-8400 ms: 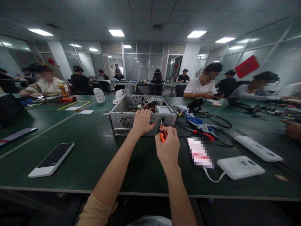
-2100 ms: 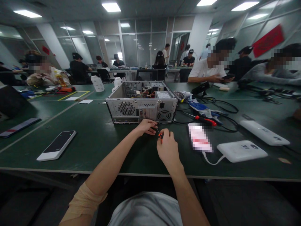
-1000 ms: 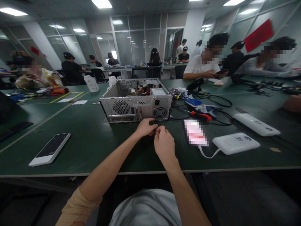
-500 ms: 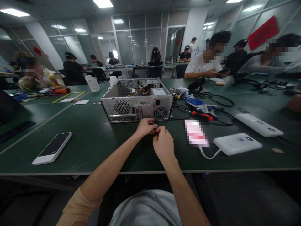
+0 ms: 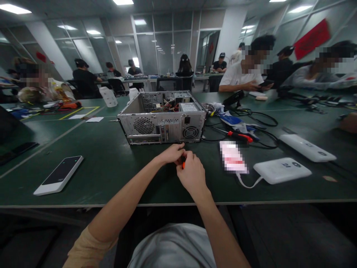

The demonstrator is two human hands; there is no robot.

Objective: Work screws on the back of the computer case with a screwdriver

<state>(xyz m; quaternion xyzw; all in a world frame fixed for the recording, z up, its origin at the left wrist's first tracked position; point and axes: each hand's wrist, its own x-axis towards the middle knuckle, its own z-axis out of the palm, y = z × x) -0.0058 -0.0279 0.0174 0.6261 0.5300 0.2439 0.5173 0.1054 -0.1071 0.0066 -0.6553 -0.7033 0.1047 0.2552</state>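
Observation:
My right hand (image 5: pixel 192 170) is closed around a small orange thing (image 5: pixel 183 165), of which only a bit shows between the fingers; its kind is hidden. Against it, my left hand (image 5: pixel 172 153) has its fingers bent together at the same spot, and what they pinch is covered. Both hands are low over the table, just in front of an open computer case (image 5: pixel 150 128). The case lies with its rear panel facing me, and its top side is uncovered, showing cables and a power supply (image 5: pixel 189 108).
Right of the case lies a red-and-black screwdriver (image 5: pixel 240 136) near black cables and blue-white gloves (image 5: pixel 234 123). A lit phone (image 5: pixel 233 157) is wired to a white power bank (image 5: pixel 281 171). A white device (image 5: pixel 60 175) lies left on the green table (image 5: pixel 111 182). Several people sit beyond.
My hands have drawn closer together and the left fingers have curled in. More orange shows at the right fingers now. The view has shifted slightly; the case stays in place.

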